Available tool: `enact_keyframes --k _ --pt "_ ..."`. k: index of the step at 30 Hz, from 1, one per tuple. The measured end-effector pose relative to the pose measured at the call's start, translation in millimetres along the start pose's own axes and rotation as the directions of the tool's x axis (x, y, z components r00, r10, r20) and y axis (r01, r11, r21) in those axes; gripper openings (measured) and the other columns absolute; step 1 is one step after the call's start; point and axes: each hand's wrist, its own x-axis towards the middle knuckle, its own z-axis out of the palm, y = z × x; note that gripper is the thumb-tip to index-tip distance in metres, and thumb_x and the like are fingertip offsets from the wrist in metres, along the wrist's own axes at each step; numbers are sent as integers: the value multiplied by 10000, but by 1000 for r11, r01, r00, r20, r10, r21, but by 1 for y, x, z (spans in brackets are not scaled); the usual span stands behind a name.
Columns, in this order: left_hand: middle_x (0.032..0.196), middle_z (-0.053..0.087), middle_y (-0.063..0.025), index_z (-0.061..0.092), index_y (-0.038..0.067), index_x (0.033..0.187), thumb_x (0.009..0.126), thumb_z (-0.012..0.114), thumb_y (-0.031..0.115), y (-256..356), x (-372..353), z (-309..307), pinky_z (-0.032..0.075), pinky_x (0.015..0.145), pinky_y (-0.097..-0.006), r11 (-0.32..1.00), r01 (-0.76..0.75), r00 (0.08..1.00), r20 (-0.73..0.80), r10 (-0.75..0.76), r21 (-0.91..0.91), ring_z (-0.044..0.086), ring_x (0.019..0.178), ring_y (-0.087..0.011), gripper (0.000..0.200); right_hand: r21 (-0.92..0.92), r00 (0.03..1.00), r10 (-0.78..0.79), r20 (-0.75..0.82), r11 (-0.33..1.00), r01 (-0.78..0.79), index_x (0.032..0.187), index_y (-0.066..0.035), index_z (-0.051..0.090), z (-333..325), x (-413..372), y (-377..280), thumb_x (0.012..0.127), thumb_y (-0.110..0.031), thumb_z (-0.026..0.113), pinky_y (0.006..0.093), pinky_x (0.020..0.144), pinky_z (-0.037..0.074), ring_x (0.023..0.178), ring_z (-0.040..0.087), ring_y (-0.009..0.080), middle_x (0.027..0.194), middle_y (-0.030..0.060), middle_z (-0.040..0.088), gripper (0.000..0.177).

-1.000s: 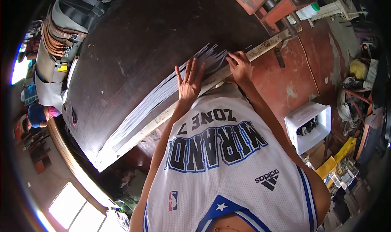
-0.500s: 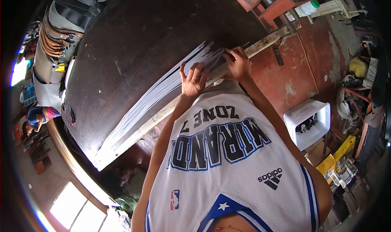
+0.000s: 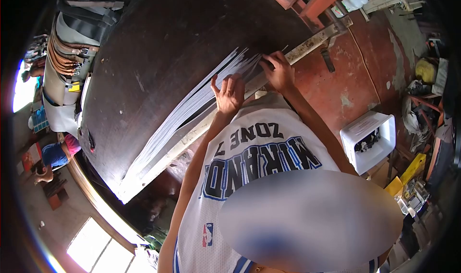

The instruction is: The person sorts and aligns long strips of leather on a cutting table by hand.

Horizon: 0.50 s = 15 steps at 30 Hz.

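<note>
A long bundle of thin white strips (image 3: 177,114) lies along the near edge of the dark tabletop (image 3: 158,47), its far ends fanned out. My left hand (image 3: 228,94) rests on the bundle with its fingers apart. At the fanned ends, my right hand (image 3: 278,70) is closed, thumb and forefinger pinched on a strip. A thin tip sticks out just beyond the right hand. Between some strips, a dark gap shows near the middle of the bundle.
Several brown belts (image 3: 65,57) hang over a grey rounded form at the left. A person (image 3: 55,155) in blue is at the far left. To the right stand a white bin (image 3: 369,141) with dark pieces inside and a red wooden stand (image 3: 319,9) holding containers.
The view has shifted slightly. My right hand has moved a little with the strip ends, and the gap in the bundle looks wider. The person at the far left has changed posture.
</note>
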Motion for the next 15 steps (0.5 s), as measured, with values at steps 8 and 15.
enact_keyframes --k 8,15 --pt "1072 597 -7 620 121 902 790 695 89 -2 -4 3 290 1055 -590 999 -32 999 21 32 41 589 995 -173 139 4 1000 -16 27 1000 16 1047 -183 709 3 -1 1 826 -233 732 381 654 557 802 667 239 957 11 604 227" --pt "1141 618 -15 630 113 916 809 730 127 -3 -2 -1 264 1053 -558 994 105 994 24 -105 -16 588 1025 -210 147 23 999 -21 45 1000 20 1046 -172 708 0 -2 -4 820 -224 739 382 653 557 804 669 241 958 14 607 234"
